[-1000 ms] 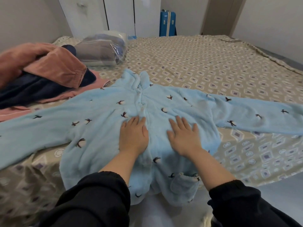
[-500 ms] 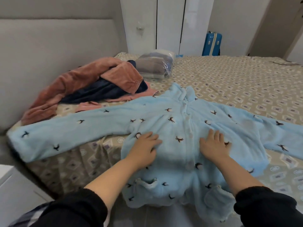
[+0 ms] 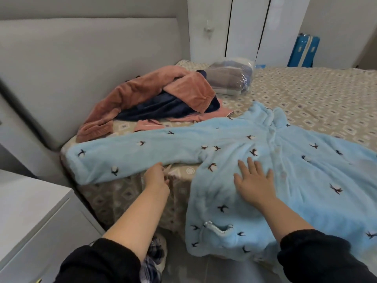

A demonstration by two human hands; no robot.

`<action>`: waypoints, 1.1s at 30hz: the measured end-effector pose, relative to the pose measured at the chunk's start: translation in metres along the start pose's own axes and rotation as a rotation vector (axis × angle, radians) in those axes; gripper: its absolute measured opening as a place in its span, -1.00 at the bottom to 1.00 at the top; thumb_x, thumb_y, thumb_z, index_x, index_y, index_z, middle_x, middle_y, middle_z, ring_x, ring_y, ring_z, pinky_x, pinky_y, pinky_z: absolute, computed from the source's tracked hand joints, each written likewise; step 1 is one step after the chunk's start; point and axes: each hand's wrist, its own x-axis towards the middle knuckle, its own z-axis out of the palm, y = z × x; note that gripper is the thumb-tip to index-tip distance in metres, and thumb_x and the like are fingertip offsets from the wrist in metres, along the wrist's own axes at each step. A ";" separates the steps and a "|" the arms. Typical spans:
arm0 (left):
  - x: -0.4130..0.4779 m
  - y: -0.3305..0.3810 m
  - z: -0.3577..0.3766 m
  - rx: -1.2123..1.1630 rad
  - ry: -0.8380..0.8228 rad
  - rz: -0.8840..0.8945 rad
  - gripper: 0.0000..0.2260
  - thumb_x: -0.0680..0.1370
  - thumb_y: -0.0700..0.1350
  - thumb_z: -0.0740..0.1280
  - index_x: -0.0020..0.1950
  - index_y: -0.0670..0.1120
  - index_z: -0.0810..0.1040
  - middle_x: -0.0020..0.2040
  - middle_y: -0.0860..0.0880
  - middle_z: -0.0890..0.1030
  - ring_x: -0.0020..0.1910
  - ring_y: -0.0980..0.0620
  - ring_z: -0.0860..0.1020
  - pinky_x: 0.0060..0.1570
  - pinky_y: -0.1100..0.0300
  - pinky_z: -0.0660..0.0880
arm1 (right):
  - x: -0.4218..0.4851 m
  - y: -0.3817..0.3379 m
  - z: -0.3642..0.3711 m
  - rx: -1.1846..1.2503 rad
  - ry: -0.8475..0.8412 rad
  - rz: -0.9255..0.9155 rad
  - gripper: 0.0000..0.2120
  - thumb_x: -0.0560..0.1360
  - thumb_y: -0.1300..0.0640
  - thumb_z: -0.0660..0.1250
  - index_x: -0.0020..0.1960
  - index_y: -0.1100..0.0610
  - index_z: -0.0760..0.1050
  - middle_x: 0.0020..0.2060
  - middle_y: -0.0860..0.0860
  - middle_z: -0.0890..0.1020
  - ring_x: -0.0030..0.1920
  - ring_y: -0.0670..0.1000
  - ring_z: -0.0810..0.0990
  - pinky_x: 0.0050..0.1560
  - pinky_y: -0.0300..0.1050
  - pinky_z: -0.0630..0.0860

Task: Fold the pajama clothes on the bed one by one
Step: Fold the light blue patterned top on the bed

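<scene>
A light blue fleece pajama top with small dark bird prints lies front up across the near edge of the bed, hem hanging over the side. Its left sleeve stretches out toward the headboard. My right hand presses flat on the chest beside the button line. My left hand reaches the sleeve's lower edge, fingertips touching it with loosely bent fingers. A heap of other clothes sits behind: a rust-coloured garment, a navy one and a pink piece.
A grey padded headboard rises at the left, with a white nightstand below it. A plastic bag of folded bedding lies at the bed's far corner. White wardrobe doors and a blue suitcase stand behind.
My view has swung left. My left hand left the pajama's front and moved left to the sleeve's lower edge. My right hand slid left across the button line and stays flat.
</scene>
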 end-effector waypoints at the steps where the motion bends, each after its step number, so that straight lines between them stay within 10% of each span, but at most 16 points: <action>1: 0.003 0.003 -0.005 -0.034 0.051 -0.015 -0.78 0.54 -0.30 0.13 -0.12 -0.07 0.51 -0.23 -0.04 0.45 -0.35 0.09 0.39 -0.37 0.21 0.31 | -0.001 -0.003 0.001 -0.009 0.017 0.021 -0.45 0.62 -0.11 -0.17 0.57 -0.06 -0.17 0.56 0.00 -0.19 0.55 0.04 -0.21 0.48 0.22 -0.24; 4: 0.012 0.013 -0.017 -0.175 0.103 -0.050 -0.78 0.56 -0.26 0.09 0.01 -0.09 0.51 -0.20 -0.04 0.48 -0.30 0.07 0.45 -0.39 0.21 0.40 | -0.002 -0.012 0.005 -0.006 0.040 0.068 -0.45 0.61 -0.05 -0.18 0.57 -0.03 -0.18 0.56 0.03 -0.18 0.54 0.07 -0.20 0.46 0.28 -0.24; 9: 0.031 0.032 -0.045 -0.369 0.036 -0.154 -0.67 0.63 -0.06 0.09 0.37 -0.10 0.38 0.35 -0.05 0.44 0.26 -0.01 0.44 0.32 0.08 0.26 | -0.001 -0.006 0.002 0.006 0.002 0.031 -0.44 0.61 -0.08 -0.16 0.58 -0.03 -0.18 0.56 0.05 -0.19 0.55 0.07 -0.22 0.47 0.25 -0.23; 21: 0.044 0.058 -0.076 -0.533 0.198 -0.054 -0.70 0.54 -0.22 0.29 0.25 -0.01 0.52 0.07 0.03 0.62 -0.03 -0.01 0.62 -0.04 0.08 0.59 | -0.005 -0.008 -0.003 0.018 -0.022 0.020 -0.43 0.61 -0.09 -0.15 0.58 -0.02 -0.19 0.56 0.06 -0.20 0.55 0.07 -0.20 0.48 0.23 -0.22; 27: 0.033 0.069 -0.055 0.014 0.525 0.506 -0.75 0.55 -0.14 0.27 0.22 -0.08 0.53 0.25 -0.02 0.49 0.13 -0.02 0.51 0.08 0.13 0.46 | -0.002 -0.007 -0.003 0.030 -0.033 0.015 -0.43 0.61 -0.10 -0.12 0.58 -0.03 -0.17 0.56 0.05 -0.19 0.55 0.07 -0.20 0.48 0.22 -0.21; 30: 0.013 0.058 -0.024 0.257 0.311 0.861 -0.77 0.54 -0.19 0.27 0.18 -0.19 0.52 0.29 -0.12 0.43 0.17 -0.08 0.46 0.18 0.15 0.36 | 0.002 0.003 -0.012 0.294 -0.020 0.004 -0.45 0.62 -0.11 0.05 0.56 -0.02 0.01 0.57 0.01 -0.03 0.55 0.04 -0.05 0.48 0.13 -0.14; 33: -0.018 0.025 0.012 0.594 -0.210 1.305 -0.83 0.46 -0.28 0.27 0.03 -0.25 0.54 0.24 -0.09 0.46 0.20 -0.05 0.42 0.21 0.12 0.36 | -0.005 0.024 -0.032 1.180 0.038 0.145 -0.53 0.65 -0.01 0.10 0.52 0.08 0.18 0.51 0.02 0.23 0.48 0.01 0.22 0.46 -0.06 0.10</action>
